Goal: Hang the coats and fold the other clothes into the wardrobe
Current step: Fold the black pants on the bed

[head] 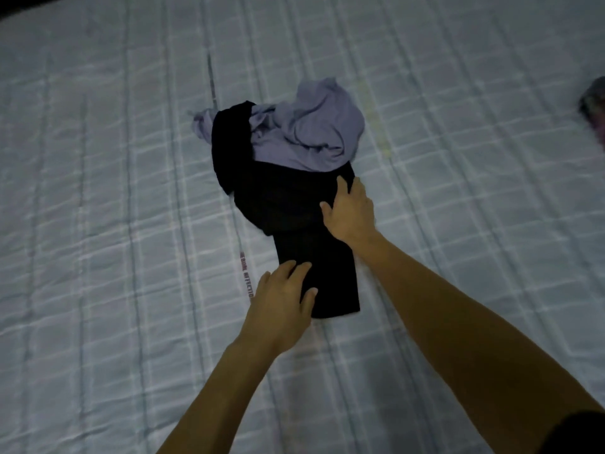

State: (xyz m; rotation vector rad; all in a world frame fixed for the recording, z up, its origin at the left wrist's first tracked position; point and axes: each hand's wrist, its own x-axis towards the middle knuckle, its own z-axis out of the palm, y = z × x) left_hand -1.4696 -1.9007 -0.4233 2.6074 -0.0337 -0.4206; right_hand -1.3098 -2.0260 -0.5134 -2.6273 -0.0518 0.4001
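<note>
Near the middle of the bed (114, 191), I see the fingers (294, 268) of the left hand (281, 296) lying straight and a little apart, flat on the near left edge of the black garment (284, 198). The right hand (350, 214) presses its spread fingers on the right edge of the same garment, farther from me. The garment lies folded in a narrow strip. A crumpled purple-grey garment (311, 132) sits on its far end. I cannot identify the dark thing (592, 103) at the bed's right side.
</note>
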